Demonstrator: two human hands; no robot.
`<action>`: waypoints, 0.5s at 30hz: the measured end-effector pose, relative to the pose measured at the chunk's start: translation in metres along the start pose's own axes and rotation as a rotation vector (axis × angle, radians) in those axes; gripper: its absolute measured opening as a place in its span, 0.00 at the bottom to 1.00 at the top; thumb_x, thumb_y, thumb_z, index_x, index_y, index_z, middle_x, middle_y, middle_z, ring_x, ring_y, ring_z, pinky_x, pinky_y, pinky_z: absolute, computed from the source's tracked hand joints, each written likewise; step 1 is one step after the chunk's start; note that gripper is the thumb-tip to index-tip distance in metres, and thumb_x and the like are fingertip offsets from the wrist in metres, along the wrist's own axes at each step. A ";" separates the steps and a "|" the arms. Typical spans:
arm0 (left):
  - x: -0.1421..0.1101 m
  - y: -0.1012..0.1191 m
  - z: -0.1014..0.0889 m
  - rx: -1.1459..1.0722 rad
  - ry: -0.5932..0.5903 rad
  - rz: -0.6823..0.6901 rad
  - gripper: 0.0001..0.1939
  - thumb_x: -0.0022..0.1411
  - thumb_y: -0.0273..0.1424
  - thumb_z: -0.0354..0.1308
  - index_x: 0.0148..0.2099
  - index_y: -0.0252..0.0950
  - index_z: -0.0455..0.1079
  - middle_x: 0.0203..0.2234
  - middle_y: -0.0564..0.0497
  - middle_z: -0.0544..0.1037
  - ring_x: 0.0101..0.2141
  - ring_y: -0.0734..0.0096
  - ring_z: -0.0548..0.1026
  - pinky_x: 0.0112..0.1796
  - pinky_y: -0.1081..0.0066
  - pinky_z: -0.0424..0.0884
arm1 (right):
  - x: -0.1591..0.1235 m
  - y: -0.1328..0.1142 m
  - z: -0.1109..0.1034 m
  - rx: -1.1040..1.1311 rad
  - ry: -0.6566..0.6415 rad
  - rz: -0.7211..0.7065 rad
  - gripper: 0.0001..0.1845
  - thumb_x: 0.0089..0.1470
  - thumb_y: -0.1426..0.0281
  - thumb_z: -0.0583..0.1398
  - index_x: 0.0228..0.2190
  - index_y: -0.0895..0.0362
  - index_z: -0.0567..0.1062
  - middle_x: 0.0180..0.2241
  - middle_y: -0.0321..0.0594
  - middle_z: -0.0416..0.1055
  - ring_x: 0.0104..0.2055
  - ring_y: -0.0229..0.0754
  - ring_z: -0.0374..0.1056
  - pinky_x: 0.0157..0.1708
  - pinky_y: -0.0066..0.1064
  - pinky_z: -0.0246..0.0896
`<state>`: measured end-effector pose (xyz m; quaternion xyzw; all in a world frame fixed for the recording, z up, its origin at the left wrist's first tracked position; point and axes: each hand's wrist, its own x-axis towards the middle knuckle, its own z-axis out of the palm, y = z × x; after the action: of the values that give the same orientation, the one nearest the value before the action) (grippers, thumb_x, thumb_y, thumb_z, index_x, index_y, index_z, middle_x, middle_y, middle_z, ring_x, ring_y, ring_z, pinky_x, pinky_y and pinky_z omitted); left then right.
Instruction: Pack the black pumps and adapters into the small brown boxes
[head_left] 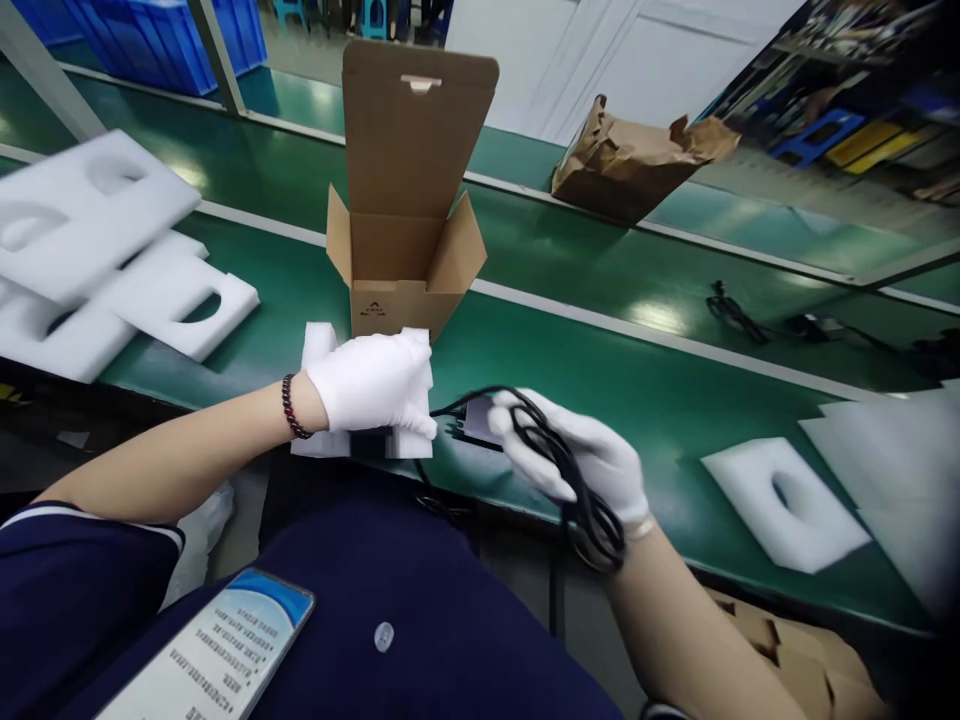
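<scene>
My left hand (371,385), in a white glove, lies over a white foam insert (319,345) at the bench's front edge, its fingers closed round the right-hand part. Something dark shows between the foam parts, mostly covered by the hand. In my gloved right hand (577,445) is a coiled black cable (551,440), with loops hanging below the palm. One strand runs left toward the foam. Beside the right fingertips sits a small pale piece with black prongs (476,422), partly hidden. Just behind the left hand stands an open cardboard box (405,300), its lid upright and side flaps spread.
Foam sheets with round cutouts (97,220) are piled at left; another cut foam sheet (787,500) lies at right beside thin white sheets (892,470). Farther back are a crumpled brown paper bag (637,165), black cables (739,315) and blue crates (161,45). Metal posts (217,55) rise from the bench.
</scene>
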<state>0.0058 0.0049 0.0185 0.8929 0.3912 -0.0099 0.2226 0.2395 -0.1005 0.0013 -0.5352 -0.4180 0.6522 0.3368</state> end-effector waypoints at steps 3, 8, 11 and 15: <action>0.003 -0.012 -0.015 -0.088 -0.015 -0.008 0.24 0.61 0.42 0.56 0.56 0.37 0.63 0.42 0.43 0.78 0.42 0.50 0.77 0.42 0.61 0.69 | 0.057 -0.028 0.023 0.080 -0.047 -0.066 0.22 0.51 0.55 0.50 0.41 0.55 0.69 0.42 0.46 0.74 0.19 0.33 0.50 0.18 0.28 0.43; 0.022 -0.041 -0.043 -0.681 -0.228 -0.245 0.34 0.66 0.57 0.36 0.48 0.33 0.65 0.39 0.40 0.79 0.29 0.62 0.77 0.32 0.66 0.71 | 0.105 -0.053 0.044 0.002 -0.266 0.009 0.29 0.59 0.50 0.43 0.39 0.60 0.70 0.25 0.43 0.72 0.18 0.37 0.58 0.16 0.26 0.50; 0.040 -0.044 -0.051 -0.759 -0.324 -0.276 0.41 0.62 0.63 0.32 0.43 0.32 0.68 0.37 0.39 0.80 0.29 0.64 0.76 0.32 0.67 0.71 | 0.089 -0.065 0.061 -0.449 -0.274 -0.009 0.33 0.59 0.45 0.48 0.42 0.62 0.71 0.23 0.42 0.71 0.19 0.42 0.66 0.20 0.31 0.61; 0.059 -0.023 -0.053 -0.226 -0.346 -0.115 0.25 0.56 0.52 0.57 0.39 0.34 0.72 0.34 0.43 0.80 0.30 0.62 0.75 0.31 0.68 0.67 | 0.068 -0.062 0.113 -1.173 -0.033 -0.149 0.30 0.56 0.49 0.60 0.44 0.65 0.74 0.37 0.58 0.75 0.39 0.59 0.74 0.38 0.45 0.70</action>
<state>0.0217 0.0812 0.0462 0.8236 0.3961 -0.1316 0.3841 0.1144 -0.0349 0.0377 -0.5910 -0.7504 0.2950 0.0230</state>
